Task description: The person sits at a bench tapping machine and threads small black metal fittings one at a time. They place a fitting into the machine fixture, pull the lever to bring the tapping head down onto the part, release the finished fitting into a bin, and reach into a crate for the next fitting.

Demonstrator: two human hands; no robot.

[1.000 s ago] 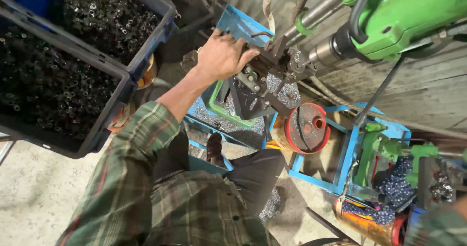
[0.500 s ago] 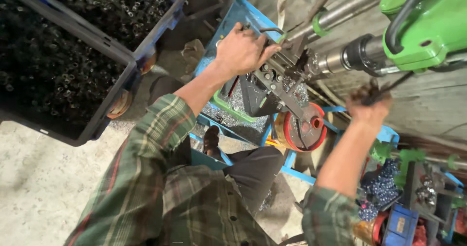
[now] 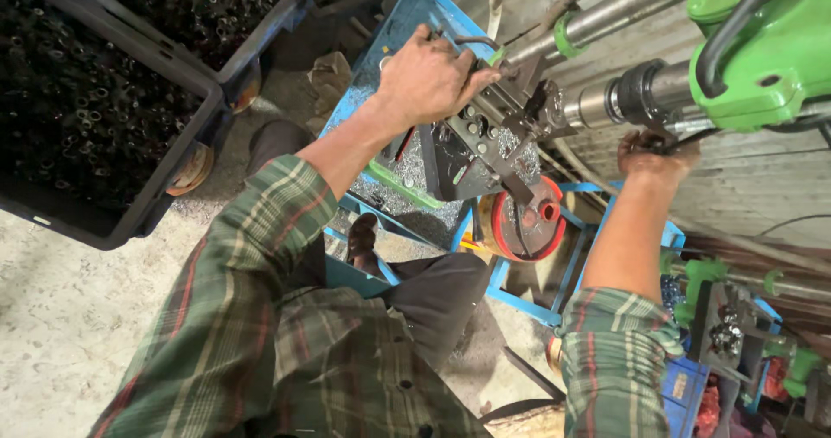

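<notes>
The left hand (image 3: 428,79) clamps the jig (image 3: 485,139), whose spindle (image 3: 636,96) axis runs toward 2 o'clock; the right hand (image 3: 653,157) grips a lever (image 3: 684,131) at 3 o'clock.

A pale, speckled concrete floor (image 3: 61,317) fills the lower left. Dark plastic crates (image 3: 173,157) heaped with small black metal parts stand along the upper left. A blue steel frame (image 3: 519,304) sits near the middle, and a corrugated metal sheet (image 3: 762,187) runs along the right side.
</notes>
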